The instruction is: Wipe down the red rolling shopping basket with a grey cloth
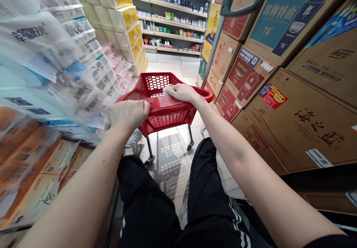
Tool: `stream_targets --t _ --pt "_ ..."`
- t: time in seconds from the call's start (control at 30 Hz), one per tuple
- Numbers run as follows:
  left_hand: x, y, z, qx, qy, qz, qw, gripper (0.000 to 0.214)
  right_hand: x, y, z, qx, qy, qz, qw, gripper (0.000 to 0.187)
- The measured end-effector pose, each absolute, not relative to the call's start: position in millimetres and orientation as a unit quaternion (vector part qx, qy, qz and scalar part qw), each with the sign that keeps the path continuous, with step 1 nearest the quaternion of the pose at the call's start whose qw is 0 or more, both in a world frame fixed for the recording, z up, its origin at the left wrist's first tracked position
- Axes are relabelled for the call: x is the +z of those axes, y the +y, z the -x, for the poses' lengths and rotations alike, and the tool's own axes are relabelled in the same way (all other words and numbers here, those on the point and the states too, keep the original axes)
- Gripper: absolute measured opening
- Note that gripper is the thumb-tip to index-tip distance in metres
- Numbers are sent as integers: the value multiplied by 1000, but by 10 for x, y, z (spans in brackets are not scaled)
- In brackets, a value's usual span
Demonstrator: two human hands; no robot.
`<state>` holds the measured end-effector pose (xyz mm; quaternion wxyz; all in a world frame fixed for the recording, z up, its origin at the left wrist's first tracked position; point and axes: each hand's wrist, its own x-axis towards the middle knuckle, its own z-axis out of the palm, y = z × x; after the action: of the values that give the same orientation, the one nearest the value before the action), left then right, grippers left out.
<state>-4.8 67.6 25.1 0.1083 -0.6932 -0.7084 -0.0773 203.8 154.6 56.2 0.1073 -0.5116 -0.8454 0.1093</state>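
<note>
The left hand (129,113) clamps its fingers over the near rim of the red perforated plastic wheeled basket (167,119), standing in the aisle. The right hand (182,92) lies along that rim (grip impossible to tell).

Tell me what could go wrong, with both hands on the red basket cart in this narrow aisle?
The aisle is tight: the red basket cart could clip the cardboard boxes on the right or the tissue packs on the left.
The right hand only lies on the rim, so the left hand alone grips; steering may drift.
</note>
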Motion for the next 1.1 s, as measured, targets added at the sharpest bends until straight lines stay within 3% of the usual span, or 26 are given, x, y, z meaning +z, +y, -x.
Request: stream_targets --t 0.37,0.7,1.1 --pt "194 713 68 -97 -698 699 120 63 233 841 -1925 -75 -825 498 257 53" --pt "211 706 32 -96 -699 696 134 65 303 1165 -2499 22 -730 642 234 62" --pt "200 792 -43 -171 -691 695 103 57 38 696 -1820 -71 -803 507 306 41"
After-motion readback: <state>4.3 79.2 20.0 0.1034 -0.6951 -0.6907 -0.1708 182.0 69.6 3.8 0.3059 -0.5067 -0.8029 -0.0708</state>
